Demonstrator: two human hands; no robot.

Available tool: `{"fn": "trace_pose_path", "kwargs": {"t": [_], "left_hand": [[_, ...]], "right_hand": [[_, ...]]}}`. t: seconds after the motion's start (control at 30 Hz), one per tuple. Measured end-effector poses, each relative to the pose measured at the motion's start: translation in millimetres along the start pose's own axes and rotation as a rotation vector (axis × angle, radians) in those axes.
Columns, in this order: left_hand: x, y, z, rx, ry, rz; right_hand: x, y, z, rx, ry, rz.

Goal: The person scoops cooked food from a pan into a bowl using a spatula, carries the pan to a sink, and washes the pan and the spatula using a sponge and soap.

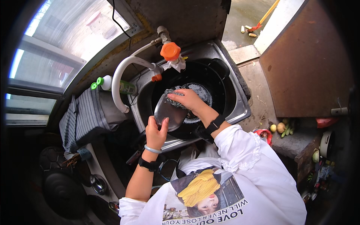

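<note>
My left hand (156, 132) grips the near left edge of a dark, flat metal piece with a rounded edge (170, 114), its thumb on the upper face. Against the piece's far part, my right hand (187, 98) presses a steel wool scourer (173, 98). Both hands are above a large black two-handled pot (218, 98), with wet, whitish patches on its bottom. The pot sits in a stainless steel sink (242, 111). An orange tap knob (170, 51) and a white curved spout (119, 81) stand at the sink's far side.
A green and white squeeze bottle (128, 87) lies left of the sink beside a striped cloth (84, 118). A dark round lid or pan (63, 194) is at lower left. Vegetables (281, 128) rest on a ledge at right, near a brown panel (306, 64).
</note>
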State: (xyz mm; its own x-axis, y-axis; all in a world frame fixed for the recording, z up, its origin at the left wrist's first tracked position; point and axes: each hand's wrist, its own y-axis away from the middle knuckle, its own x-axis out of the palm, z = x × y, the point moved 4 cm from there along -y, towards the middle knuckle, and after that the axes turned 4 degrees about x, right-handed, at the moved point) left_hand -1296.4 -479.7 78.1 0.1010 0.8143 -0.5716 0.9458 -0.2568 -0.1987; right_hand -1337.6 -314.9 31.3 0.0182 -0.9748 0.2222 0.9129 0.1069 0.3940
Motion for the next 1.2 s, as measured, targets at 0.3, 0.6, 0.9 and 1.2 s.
{"fn": "trace_pose_path", "kwargs": {"t": [0.3, 0.6, 0.9, 1.2], "left_hand": [[-7, -2, 12, -0.134, 0.151, 0.098], [2, 0, -3, -0.112, 0.275, 0.240], [-5, -1, 5, -0.259, 0.357, 0.211], [0, 0, -6, -0.127, 0.234, 0.233]], "right_hand": [[-18, 23, -46, 0.286, -0.381, 0.065], [-13, 12, -13, 0.122, -0.030, 0.103], [-3, 16, -7, 0.183, -0.228, 0.139], [1, 21, -7, 0.227, -0.276, 0.007]]}}
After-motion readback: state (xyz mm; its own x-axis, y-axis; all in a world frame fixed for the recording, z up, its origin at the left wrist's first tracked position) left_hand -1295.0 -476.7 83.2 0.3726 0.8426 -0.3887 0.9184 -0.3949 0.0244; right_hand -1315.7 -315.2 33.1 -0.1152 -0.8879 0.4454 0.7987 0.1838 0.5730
